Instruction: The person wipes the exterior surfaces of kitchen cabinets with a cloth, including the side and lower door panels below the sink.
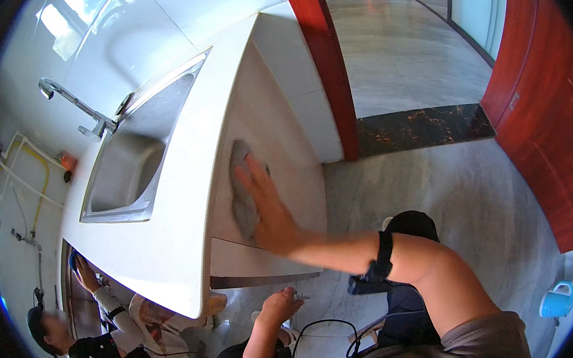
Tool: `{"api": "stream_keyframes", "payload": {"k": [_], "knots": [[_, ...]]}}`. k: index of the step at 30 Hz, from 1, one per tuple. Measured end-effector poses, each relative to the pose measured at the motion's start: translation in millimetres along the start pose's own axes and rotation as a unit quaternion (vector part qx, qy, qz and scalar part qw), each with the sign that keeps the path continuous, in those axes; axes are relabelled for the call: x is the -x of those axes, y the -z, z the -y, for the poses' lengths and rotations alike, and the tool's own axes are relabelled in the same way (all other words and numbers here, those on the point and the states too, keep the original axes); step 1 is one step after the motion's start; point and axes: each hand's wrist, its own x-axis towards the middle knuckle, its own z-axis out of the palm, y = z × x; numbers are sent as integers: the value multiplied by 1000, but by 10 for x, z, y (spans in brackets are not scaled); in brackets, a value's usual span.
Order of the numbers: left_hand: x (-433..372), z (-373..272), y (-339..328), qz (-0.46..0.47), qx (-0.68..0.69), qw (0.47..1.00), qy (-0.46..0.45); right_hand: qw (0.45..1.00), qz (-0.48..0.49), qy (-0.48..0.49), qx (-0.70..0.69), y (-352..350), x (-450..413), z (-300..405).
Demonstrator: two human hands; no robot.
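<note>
My right hand lies flat, fingers stretched out, on a blurred grey cloth against the pale side panel of the sink counter. Below the counter's near corner, my left hand is closed around a small whitish object, too small to identify. The white countertop overhangs the panel. Set into it is a stainless steel sink with a chrome faucet. A dark strip runs along the panel's bottom edge.
Another person works at the left, a hand holding a dark blue cloth under the counter. Black cables hang by my legs. A red door frame, dark stone threshold and red door stand beyond. A blue kettle-shaped thing is at right.
</note>
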Motion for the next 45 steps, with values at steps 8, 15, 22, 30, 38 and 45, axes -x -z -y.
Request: {"api": "stream_keyframes", "payload": {"k": [8, 15, 22, 30, 38, 45], "knots": [[-26, -165, 113, -9, -3, 1000, 13, 951, -115, -285, -34, 110, -336, -1464], [-10, -55, 27, -6, -17, 1000, 17, 992, -64, -100, 50, -200, 352, -248], [-62, -18, -50, -135, -20, 980, -145, 996, 11, 88, 28, -147, 371, 285], [-27, -125, 44, -15, -39, 999, 2, 919, -64, -389, -20, -205, 780, -722], [-70, -101, -80, -96, -1, 995, -30, 992, -19, -118, 36, -199, 655, 110], [-371, 383, -574, -137, -15, 986, -99, 997, 24, 63, 35, -158, 522, 238]]}}
